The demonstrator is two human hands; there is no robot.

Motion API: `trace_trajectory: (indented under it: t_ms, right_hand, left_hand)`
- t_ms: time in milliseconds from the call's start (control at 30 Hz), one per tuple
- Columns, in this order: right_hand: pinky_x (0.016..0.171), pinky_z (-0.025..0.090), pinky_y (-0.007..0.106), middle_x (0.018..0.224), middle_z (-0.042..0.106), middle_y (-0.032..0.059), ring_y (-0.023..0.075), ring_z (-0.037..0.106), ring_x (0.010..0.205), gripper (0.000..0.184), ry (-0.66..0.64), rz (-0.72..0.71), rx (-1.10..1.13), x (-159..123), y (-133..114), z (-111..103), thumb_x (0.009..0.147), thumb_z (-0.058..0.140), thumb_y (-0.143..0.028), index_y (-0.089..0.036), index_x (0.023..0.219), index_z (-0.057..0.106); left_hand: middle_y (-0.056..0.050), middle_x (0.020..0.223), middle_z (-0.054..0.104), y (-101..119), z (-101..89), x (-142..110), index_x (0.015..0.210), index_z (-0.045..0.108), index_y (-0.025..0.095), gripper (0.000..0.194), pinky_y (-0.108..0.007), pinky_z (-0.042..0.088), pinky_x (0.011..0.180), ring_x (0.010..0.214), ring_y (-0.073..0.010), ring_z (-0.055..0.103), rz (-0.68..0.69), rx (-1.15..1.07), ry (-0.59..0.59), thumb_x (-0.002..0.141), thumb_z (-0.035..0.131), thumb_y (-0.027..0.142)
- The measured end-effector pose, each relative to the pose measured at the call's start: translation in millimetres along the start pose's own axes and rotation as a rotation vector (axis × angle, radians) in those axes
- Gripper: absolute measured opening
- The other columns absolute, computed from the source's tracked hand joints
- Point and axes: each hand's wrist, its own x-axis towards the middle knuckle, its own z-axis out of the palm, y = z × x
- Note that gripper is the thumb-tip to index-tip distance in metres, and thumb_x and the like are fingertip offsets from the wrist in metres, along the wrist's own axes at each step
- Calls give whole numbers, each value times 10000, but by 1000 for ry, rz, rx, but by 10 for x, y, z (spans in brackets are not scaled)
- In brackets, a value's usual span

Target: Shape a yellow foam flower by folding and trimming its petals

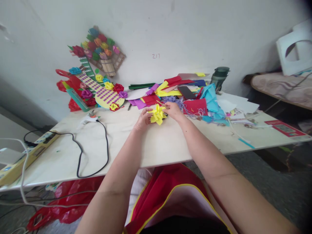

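Red number (pixel 156 56) on the wall (pixel 195 39)

From where I stand, just one thing can be read: thin handwritten strokes above the far edge of the table (pixel 165 146). I make it 217, though the first figure could pass for a Z. By the table's right-hand corner lies a red printed card (pixel 288 129), its markings too small and blurred for me to make out.

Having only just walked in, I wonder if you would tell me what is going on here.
At a white table, a person's left hand grips a yellow flower from the side. The right hand has a thin stick in its fingers, close to the petals. A glue gun lies to the left, and coloured sheets are heaped behind the hands.
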Motion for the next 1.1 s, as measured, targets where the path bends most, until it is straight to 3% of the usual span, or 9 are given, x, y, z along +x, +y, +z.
trace_trajectory:
  t_ms: [200, 433, 733, 900, 1100]
  right_hand:
    - [810, 517, 315, 924, 749, 50, 186, 675, 875, 291, -85, -109, 61, -50, -64, 3, 713, 598, -143, -155, 977, 720]
    - [826, 521, 303, 1005, 746, 46, 179, 689, 909, 325, -179, -134, 154, -56, -64, 70, 707, 581, -112, -170, 999, 710]
    - [804, 522, 308, 946, 751, 36, 188, 688, 875, 266, -140, -167, 51, -16, 66, 174, 723, 598, -157, -185, 967, 700]
    - [796, 511, 313, 947, 742, 44, 189, 669, 841, 345, -127, -133, -2, -41, 23, 165, 728, 595, -171, -178, 1059, 696]
    - [879, 458, 316, 1009, 704, 58, 190, 616, 963, 301, -74, -228, -105, -68, -100, 85, 753, 519, -131, -190, 957, 732]
  left_hand:
    - [38, 708, 602, -28, -38, 45, 1081, 522, 235, 559, -262, 460, 524, 533, -130, 567, 11, 61, 87, 580, 711, 396]
    - [37, 643, 615, -29, -66, 26, 976, 574, 212, 480, -229, 411, 497, 543, -133, 567, 59, 165, 102, 539, 733, 329]
    - [51, 542, 574, -26, -42, 28, 920, 590, 192, 420, -220, 374, 462, 468, -113, 502, 106, 205, 149, 518, 684, 267]
    - [51, 561, 589, -20, -51, 18, 941, 602, 190, 423, -217, 374, 458, 466, -107, 495, 125, 206, 137, 528, 663, 257]
    - [54, 545, 573, -39, -54, 33, 932, 598, 183, 417, -223, 363, 466, 447, -99, 473, 150, 213, 125, 529, 674, 260]
